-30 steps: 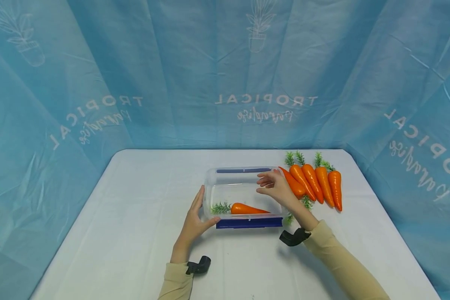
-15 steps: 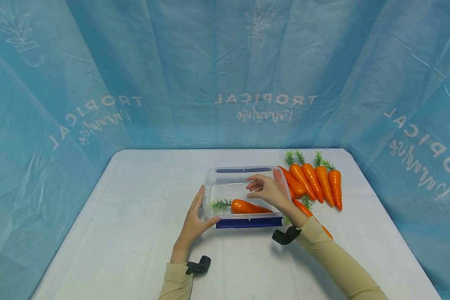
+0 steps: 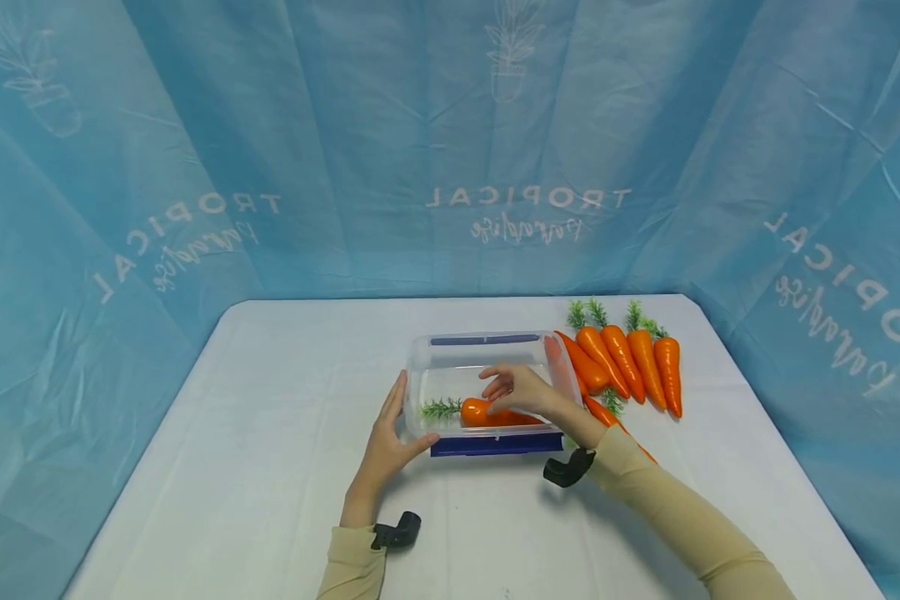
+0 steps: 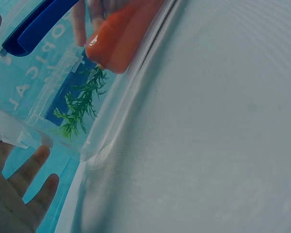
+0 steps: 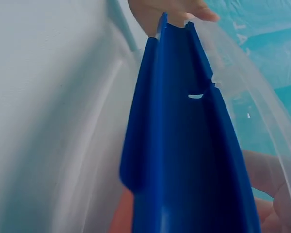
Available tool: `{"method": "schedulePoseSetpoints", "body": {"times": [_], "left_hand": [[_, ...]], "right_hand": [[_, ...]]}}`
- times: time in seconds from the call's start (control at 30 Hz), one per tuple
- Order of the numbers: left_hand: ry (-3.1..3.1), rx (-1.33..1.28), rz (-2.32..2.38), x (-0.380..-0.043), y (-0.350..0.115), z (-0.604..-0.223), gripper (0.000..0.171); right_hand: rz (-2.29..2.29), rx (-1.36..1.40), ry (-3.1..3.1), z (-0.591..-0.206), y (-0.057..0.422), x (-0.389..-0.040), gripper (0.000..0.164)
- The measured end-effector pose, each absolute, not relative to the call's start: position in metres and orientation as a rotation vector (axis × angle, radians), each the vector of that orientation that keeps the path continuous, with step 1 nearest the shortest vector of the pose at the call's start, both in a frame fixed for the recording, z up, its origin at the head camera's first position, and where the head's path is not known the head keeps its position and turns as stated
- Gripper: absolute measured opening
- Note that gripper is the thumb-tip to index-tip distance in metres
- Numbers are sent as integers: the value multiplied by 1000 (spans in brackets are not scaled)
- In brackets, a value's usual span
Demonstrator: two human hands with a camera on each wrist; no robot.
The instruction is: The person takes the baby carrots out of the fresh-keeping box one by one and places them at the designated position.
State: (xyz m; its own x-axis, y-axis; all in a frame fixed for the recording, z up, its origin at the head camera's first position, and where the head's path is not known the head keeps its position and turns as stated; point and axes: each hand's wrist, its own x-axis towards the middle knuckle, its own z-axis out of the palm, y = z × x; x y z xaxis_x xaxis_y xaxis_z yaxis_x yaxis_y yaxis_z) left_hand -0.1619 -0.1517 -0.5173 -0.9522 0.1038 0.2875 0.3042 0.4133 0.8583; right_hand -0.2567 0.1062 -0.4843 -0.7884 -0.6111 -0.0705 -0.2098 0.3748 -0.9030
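A clear plastic box (image 3: 450, 354) with blue side clips (image 3: 497, 444) stands open-topped at mid-table. Inside, against its front wall, lies an orange carrot (image 3: 476, 412) with green leaves (image 3: 441, 408) pointing left. My left hand (image 3: 390, 442) rests on the box's left end, fingers spread along the side and thumb at the front corner. My right hand (image 3: 521, 390) reaches into the box over the carrot, its thumb at the carrot and its other fingers loosely bent above. In the left wrist view the carrot (image 4: 121, 39) shows through the wall, with right fingertips beside it.
Several carrots (image 3: 641, 367) lie side by side right of the box, leaves mostly toward the back edge. Another carrot (image 3: 607, 417) lies partly under my right forearm. A blue printed curtain (image 3: 375, 167) hangs behind the white table (image 3: 307, 375).
My right hand has moved left and down inside the box, from near its right end to the carrot. My left hand stays at the box's left end.
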Motion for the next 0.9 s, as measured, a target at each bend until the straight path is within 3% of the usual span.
{"method": "schedulePoseSetpoints", "body": {"times": [0.17, 0.9], "left_hand": [[-2484, -338, -1625, -153, -149, -497, 100], [-2483, -332, -1641, -152, -148, -496, 100]], "right_hand": [[-1293, -708, 2220, -486, 105, -255, 58], [-1038, -707, 2334, -484, 105, -252, 61]]}}
